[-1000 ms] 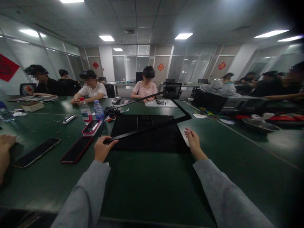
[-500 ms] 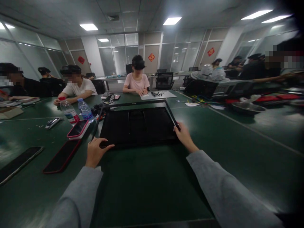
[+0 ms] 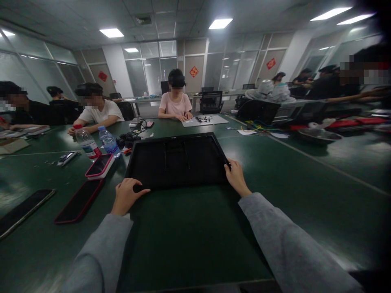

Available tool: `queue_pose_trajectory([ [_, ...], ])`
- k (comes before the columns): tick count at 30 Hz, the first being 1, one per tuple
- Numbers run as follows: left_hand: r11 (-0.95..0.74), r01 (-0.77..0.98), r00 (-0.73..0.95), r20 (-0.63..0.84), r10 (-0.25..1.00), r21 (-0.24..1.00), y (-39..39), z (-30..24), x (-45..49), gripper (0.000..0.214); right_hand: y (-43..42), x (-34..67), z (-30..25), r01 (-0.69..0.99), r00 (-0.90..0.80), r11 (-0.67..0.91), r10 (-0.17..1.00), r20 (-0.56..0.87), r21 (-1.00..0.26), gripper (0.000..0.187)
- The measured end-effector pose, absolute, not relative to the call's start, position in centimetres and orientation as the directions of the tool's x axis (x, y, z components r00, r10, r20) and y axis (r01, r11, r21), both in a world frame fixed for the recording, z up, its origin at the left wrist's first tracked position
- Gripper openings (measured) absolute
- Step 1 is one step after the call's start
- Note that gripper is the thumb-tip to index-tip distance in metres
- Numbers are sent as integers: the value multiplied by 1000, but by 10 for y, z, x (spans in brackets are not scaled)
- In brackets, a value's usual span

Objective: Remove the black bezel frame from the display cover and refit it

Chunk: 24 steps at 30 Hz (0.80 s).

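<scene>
A black monitor back shell point(image 3: 177, 165) lies flat on the green table before me, its hollow inside facing up. A thin black monitor bezel point(image 3: 218, 143) rests along the shell's rim; the line between the two is hard to make out. At the near left corner, my left hand point(image 3: 126, 196) is closed round the bezel, with the thumb stretched along the near edge. My right hand point(image 3: 236, 178) grips the bezel's right side, fingertips curled over it. Both hands' undersides are hidden.
To the left lie a red-edged phone point(image 3: 80, 202), a pink-edged phone point(image 3: 100, 166) and a dark phone point(image 3: 26, 209). Two bottles point(image 3: 88, 142) stand behind them, beside black cables point(image 3: 126, 139). Across the table, a person point(image 3: 175, 101) works at a pale board point(image 3: 221, 119). A metal bowl point(image 3: 320, 136) sits right.
The bezel's far side has come down from above the shell onto its rim. My hands keep their hold and have shifted only slightly.
</scene>
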<state>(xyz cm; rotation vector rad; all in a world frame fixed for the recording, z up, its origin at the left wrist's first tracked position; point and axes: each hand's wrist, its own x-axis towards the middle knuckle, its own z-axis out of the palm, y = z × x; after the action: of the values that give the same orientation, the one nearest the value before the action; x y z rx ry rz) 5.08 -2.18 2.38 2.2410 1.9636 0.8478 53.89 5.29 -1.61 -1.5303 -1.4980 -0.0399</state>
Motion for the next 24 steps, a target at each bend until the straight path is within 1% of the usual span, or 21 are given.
queue_pose_trajectory([
  [2, -213, 903, 71, 361, 930, 373, -22, 23, 52, 44, 53, 540, -18, 750, 251, 216, 782, 571, -625, 44],
  [4, -216, 901, 59, 385, 921, 377, -20, 21, 51, 43, 54, 540, -18, 724, 256, 209, 803, 539, -657, 44],
  [6, -184, 889, -27, 451, 892, 418, -15, 16, 49, 48, 54, 540, -18, 714, 265, 200, 810, 523, -671, 45],
  [8, -126, 851, -174, 501, 848, 509, -8, 9, 42, 62, 53, 539, -17, 713, 270, 199, 808, 524, -673, 45],
  [10, -68, 778, -301, 465, 833, 625, 1, 2, 33, 72, 53, 538, -16, 715, 261, 206, 808, 529, -668, 45],
  [12, -24, 690, -359, 371, 857, 723, 10, -6, 21, 68, 53, 537, -15, 719, 249, 214, 809, 533, -661, 44],
  [14, -4, 648, -381, 328, 865, 762, 17, -10, 10, 59, 54, 536, -14, 725, 238, 216, 813, 532, -654, 45],
  [16, 12, 649, -391, 320, 863, 760, 22, -11, 3, 53, 56, 535, -13, 732, 227, 213, 819, 527, -647, 46],
  [18, 37, 681, -387, 317, 866, 731, 23, -9, -1, 50, 58, 534, -13, 742, 209, 217, 824, 526, -634, 47],
  [21, 83, 745, -380, 319, 869, 661, 20, -3, -2, 49, 62, 534, -15, 753, 195, 217, 829, 525, -621, 49],
  [24, 132, 777, -406, 330, 852, 616, 15, 2, -2, 49, 66, 534, -18, 748, 184, 225, 833, 521, -625, 48],
])
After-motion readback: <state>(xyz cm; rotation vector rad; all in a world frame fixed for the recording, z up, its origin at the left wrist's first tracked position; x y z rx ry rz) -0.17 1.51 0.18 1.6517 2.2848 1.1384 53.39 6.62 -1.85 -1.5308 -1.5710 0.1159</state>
